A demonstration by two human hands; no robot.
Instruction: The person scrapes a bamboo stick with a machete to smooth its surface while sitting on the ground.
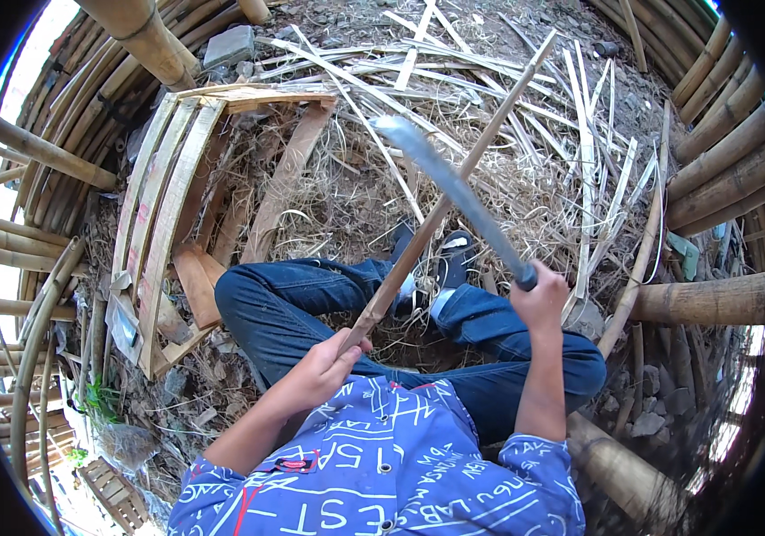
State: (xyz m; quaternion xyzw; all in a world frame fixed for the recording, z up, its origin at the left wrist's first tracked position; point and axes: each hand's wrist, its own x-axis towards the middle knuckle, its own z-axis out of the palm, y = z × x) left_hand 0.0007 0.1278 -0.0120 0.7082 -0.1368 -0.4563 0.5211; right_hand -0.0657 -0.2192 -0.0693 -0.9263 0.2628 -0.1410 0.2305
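Note:
My left hand (pixel 327 364) is closed around the near end of a long brown bamboo strip (pixel 400 268), which slants away from me up to the right. In my right hand (pixel 540 297) is the dark handle of a machete (pixel 467 201); its grey blade points up and to the left. The blade passes over the strip in this view, and I cannot tell whether the two touch. The blade's far end is smeared by motion. Below them are my crossed legs in jeans (pixel 302 299) and a dark shoe (pixel 455 255).
A wooden slatted crate (pixel 161 223) lies on the left. Pale split strips (pixel 586 170) and shavings (pixel 329 192) litter the ground ahead. Bamboo poles are stacked at the right (pixel 731 170) and upper left (pixel 87 116). A thick pole (pixel 708 297) reaches in from the right, near several stones (pixel 650 420).

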